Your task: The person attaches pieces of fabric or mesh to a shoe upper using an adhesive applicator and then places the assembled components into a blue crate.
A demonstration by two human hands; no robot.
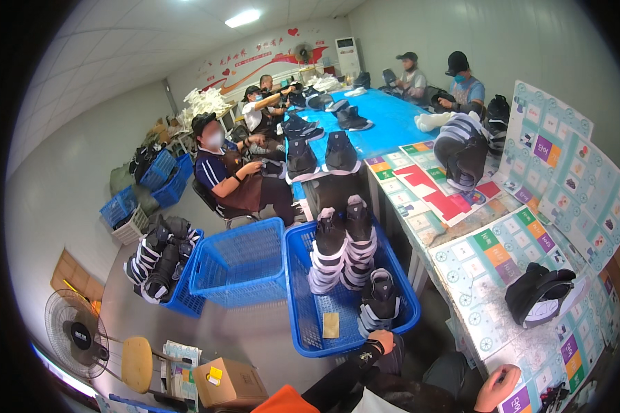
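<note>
My left hand (381,341) is at the near rim of a blue plastic basket (300,313), its fingers curled over a dark shape that I cannot make out. Inside that basket, black sneakers with white soles (327,255) are stacked in two tall columns. A shorter stack of sneakers (380,296) stands close to my left hand. My right hand (497,389), loosely closed with nothing visible in it, rests by the near edge of the patterned worktable (472,313). Farther right on that table, a single black shoe (539,294) lies tilted.
An empty-looking blue basket (241,258) and one full of shoes (179,296) stand left. More sneakers (461,151) are stacked on the table. Several people sit along a blue-covered table (386,113). A fan (76,334), stool (138,365) and cardboard box (231,385) occupy the lower left.
</note>
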